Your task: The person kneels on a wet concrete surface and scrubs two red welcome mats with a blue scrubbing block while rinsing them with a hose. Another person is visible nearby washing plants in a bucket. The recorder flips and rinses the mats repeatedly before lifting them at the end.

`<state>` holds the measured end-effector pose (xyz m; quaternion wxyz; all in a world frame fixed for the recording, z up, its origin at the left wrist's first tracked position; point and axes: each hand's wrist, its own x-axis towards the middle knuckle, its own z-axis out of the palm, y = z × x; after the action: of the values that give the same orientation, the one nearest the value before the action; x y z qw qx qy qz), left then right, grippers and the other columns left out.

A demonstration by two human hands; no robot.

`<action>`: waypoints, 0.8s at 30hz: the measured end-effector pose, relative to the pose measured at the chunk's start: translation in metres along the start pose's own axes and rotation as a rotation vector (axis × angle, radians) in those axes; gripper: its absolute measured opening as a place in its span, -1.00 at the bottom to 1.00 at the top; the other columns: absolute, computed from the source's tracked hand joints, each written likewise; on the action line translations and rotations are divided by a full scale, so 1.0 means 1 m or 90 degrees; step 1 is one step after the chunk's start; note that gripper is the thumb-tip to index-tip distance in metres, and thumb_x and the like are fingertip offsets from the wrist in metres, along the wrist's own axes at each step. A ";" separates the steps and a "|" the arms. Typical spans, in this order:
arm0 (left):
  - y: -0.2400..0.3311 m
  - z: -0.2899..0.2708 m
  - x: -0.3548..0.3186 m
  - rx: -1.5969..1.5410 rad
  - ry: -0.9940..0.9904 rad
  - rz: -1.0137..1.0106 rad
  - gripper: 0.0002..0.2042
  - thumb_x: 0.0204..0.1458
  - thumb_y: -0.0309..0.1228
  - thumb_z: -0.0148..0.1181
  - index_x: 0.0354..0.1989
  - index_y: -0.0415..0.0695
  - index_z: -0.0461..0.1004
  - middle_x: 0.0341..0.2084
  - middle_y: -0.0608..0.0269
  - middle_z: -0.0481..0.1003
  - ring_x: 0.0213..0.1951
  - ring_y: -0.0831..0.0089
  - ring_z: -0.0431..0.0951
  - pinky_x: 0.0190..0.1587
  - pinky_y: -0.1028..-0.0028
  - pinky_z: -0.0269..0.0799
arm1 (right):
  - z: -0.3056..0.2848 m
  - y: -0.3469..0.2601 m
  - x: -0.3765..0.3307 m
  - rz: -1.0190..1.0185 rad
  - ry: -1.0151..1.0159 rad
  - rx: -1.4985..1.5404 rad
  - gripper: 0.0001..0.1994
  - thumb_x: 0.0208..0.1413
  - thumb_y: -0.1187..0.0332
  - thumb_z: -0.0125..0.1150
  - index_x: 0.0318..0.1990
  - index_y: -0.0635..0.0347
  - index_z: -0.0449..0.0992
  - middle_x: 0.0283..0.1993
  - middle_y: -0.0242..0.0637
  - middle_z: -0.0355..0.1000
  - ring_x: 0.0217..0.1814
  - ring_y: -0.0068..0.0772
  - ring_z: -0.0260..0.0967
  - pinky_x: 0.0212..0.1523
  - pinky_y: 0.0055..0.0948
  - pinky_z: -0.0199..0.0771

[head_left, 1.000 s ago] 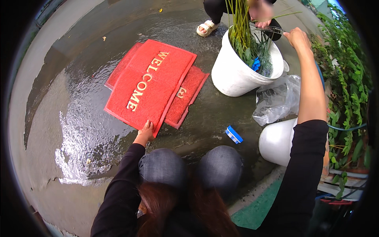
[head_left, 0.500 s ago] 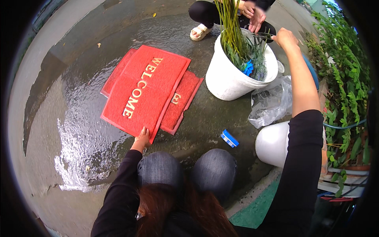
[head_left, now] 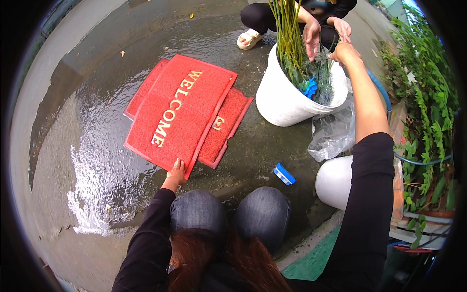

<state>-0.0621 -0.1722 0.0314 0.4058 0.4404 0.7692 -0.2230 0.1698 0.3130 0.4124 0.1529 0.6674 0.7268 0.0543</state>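
My left hand (head_left: 176, 172) lies on the near corner of a red doormat (head_left: 168, 104), its fingers stretched over the top. This mat rests on other red mats (head_left: 223, 127) on the wet ground. My right arm reaches forward, and my right hand (head_left: 344, 52) is closed above the far right rim of a white bucket (head_left: 279, 100). Thin, glassy-looking strands (head_left: 321, 63) show beside its fingers; what it grips is unclear. Long green stems (head_left: 288, 29), dark foliage and a blue flower (head_left: 309, 88) stand in the bucket. Another person's open hand (head_left: 311, 36) is over it.
A blue and white brush (head_left: 284, 174) lies before my knees. A clear plastic bag (head_left: 333, 134) and a second white bucket (head_left: 334, 181) are to the right, near leafy plants (head_left: 423, 87) and a blue hose (head_left: 382, 90). The other person crouches beyond the bucket.
My right hand has moved slightly down and to the left, toward the bucket. The other person's hands have separated, one lowering over the bucket. My left hand stays on the mat.
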 end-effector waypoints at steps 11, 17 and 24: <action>0.000 0.006 0.005 0.014 0.027 0.000 -0.18 -0.14 -0.28 0.05 0.28 -0.05 -0.31 0.28 0.15 -0.44 0.30 0.38 -0.19 0.17 0.33 0.09 | 0.019 -0.007 0.013 -0.002 0.000 -0.044 -0.64 -0.10 0.06 0.23 -0.35 0.21 0.54 -0.47 -0.30 0.51 -0.33 -0.36 0.47 -0.20 -0.24 0.40; -0.002 0.008 0.005 0.011 0.036 0.004 -0.21 -0.11 -0.27 0.02 0.28 -0.06 -0.30 0.28 0.13 -0.43 0.30 0.37 -0.19 0.18 0.32 0.09 | 0.023 -0.005 0.013 -0.029 0.046 -0.032 -0.63 -0.11 0.07 0.24 -0.28 0.21 0.52 -0.45 -0.30 0.51 -0.32 -0.39 0.47 -0.20 -0.23 0.40; 0.002 0.002 -0.002 0.021 0.018 -0.007 -0.18 -0.14 -0.28 0.05 0.28 -0.08 -0.32 0.28 0.12 -0.44 0.30 0.37 -0.20 0.19 0.35 0.06 | 0.016 -0.007 0.001 -0.004 0.051 -0.031 -0.62 -0.11 0.07 0.24 -0.26 0.19 0.52 -0.42 -0.34 0.51 -0.24 -0.40 0.45 -0.12 -0.23 0.35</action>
<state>-0.0587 -0.1733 0.0316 0.3865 0.4457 0.7735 -0.2319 0.1674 0.3110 0.3953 0.1399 0.6585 0.7329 0.0985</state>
